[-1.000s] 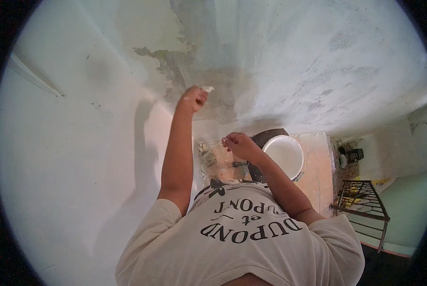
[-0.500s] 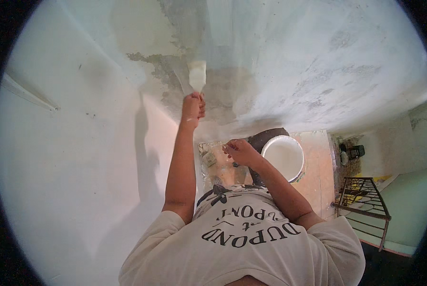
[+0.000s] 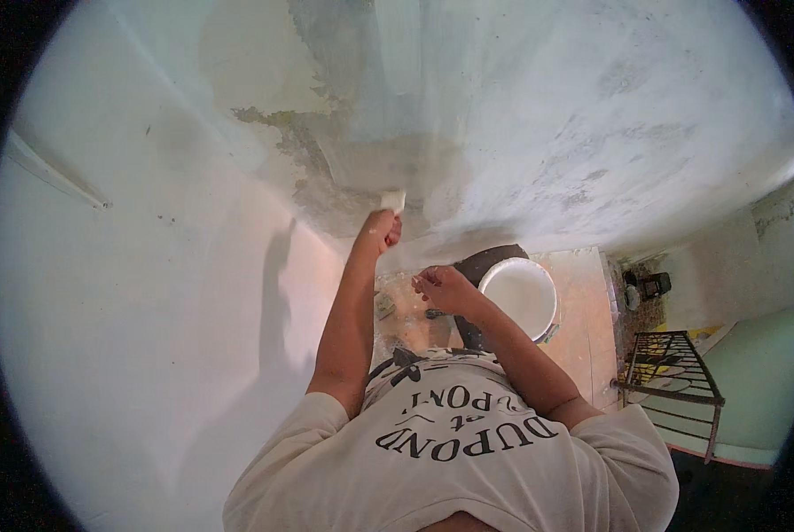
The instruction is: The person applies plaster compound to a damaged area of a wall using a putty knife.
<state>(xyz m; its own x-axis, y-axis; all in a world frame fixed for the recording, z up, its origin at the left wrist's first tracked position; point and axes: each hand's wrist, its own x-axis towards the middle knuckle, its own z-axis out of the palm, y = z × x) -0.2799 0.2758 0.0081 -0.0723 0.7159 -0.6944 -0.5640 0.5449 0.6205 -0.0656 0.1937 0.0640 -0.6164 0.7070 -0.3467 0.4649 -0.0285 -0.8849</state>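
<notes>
My left hand [image 3: 382, 229] grips a white flat tool [image 3: 393, 200], probably a brush or scraper, held against or just above the wall ahead [image 3: 361, 151], which has grey, flaking patches and pale streaks. Lower and to the right, my right hand [image 3: 441, 289] has its fingers curled together; what they hold, if anything, is too small to make out. Beside it a white bucket [image 3: 550, 293] with pale contents sits on a dark seat or stand [image 3: 494, 253].
A smooth white wall [image 3: 148, 310] fills the left side. Below is a tiled, spattered floor [image 3: 583, 319]. Far right are a dark metal railing [image 3: 680, 386], a stairwell with green wall [image 3: 760, 381], and a dark object [image 3: 656, 285] against the far wall.
Half a second ago my left hand held the tool higher on the patch; it has since come down and rightward. My right hand has shifted slightly downward since a second ago.
</notes>
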